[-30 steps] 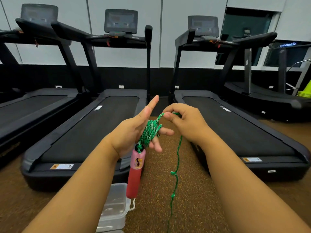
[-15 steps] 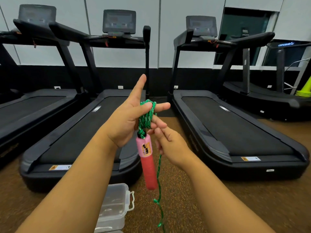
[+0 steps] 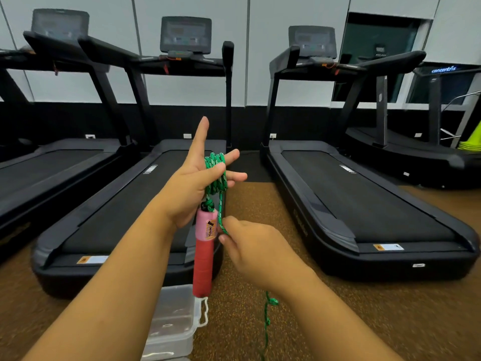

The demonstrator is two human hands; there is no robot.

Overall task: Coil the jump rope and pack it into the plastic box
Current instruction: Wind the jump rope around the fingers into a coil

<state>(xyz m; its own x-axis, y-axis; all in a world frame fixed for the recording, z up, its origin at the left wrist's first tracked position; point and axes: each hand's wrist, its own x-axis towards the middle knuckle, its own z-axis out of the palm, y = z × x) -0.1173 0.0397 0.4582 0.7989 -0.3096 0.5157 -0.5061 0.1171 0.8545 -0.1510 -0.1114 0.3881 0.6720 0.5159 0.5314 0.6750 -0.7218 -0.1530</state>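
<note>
Several turns of the green jump rope (image 3: 217,175) are wound around the fingers of my left hand (image 3: 194,183), which is raised palm-up with fingers spread. The rope's pink and red handle (image 3: 204,252) hangs straight down from that hand. Just below and to the right, my right hand (image 3: 250,246) pinches the free strand of rope beside the handle. The loose rest of the rope (image 3: 266,321) trails from under my right wrist down to the floor. The clear plastic box (image 3: 173,321), lid on, sits on the floor under my left forearm.
Black treadmills (image 3: 364,204) stand side by side ahead on the left and right, with a strip of brown speckled floor (image 3: 260,204) between them. Yellow-green cones (image 3: 472,142) are stacked at the far right. A white and black wall runs behind.
My left hand has risen and turned its fingers upward with more rope wound on it. My right hand came down from the top of the coil to beside the handle, drawing the strand down.
</note>
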